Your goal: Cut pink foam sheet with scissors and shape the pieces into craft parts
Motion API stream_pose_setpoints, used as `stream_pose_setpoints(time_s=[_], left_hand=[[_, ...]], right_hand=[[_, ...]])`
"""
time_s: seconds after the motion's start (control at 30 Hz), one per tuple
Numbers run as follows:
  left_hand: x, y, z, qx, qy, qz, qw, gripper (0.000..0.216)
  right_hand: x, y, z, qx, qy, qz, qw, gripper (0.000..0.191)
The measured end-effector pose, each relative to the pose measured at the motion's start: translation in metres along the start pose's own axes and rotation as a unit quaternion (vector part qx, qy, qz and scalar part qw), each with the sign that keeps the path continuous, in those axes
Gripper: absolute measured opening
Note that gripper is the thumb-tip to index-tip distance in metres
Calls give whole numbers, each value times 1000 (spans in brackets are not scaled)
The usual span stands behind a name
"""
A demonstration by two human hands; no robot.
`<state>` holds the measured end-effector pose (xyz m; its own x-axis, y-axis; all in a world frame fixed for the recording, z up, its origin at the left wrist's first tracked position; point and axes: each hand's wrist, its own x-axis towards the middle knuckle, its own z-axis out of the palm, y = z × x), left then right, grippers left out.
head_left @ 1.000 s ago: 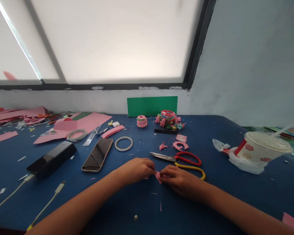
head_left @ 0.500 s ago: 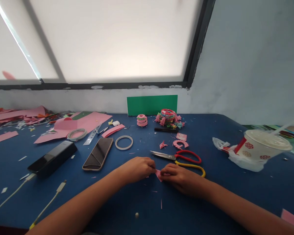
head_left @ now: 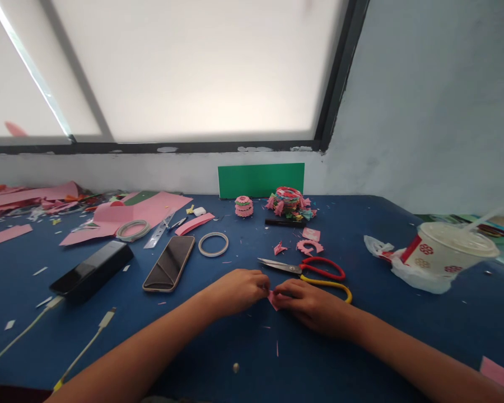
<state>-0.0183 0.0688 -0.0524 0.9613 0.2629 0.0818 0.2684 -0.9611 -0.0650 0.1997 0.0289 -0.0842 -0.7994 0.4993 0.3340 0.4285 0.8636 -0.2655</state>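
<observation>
A small piece of pink paper (head_left: 273, 300) is pinched between my two hands above the blue table. My left hand (head_left: 244, 290) has its fingers closed at the paper's left side. From the right, my right hand (head_left: 308, 304) grips the same piece, its fingertips almost meeting the left ones. Most of the paper is hidden by the fingers. Just beyond the right hand lie scissors (head_left: 300, 268) with one red and one yellow handle. Behind them are a pink scalloped paper ring (head_left: 309, 247) and a small folded pink scrap (head_left: 279, 248).
A phone (head_left: 169, 263), a tape roll (head_left: 213, 244) and a black power bank (head_left: 91, 270) with a cable lie left. Stacked paper rings (head_left: 243, 206) and a colourful paper craft (head_left: 289, 203) stand before a green card (head_left: 260, 180). A lidded cup (head_left: 449, 252) stands right.
Both hands stay on the pink paper, with the right fingertips shifted slightly left, closer to the left hand. The things on the table lie as before.
</observation>
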Motion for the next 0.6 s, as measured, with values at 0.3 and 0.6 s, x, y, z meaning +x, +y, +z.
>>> stream_pose_setpoints(time_s=[0.3,0.6], left_hand=[[5,16,1,14,-7,-43,999,9],[0,11,-18,-73,-18,-157,985,29]], right_hand=[[0,-11,3,-70,11,37,997,27],[-31,-16,-7,-89,43,104,990,25]])
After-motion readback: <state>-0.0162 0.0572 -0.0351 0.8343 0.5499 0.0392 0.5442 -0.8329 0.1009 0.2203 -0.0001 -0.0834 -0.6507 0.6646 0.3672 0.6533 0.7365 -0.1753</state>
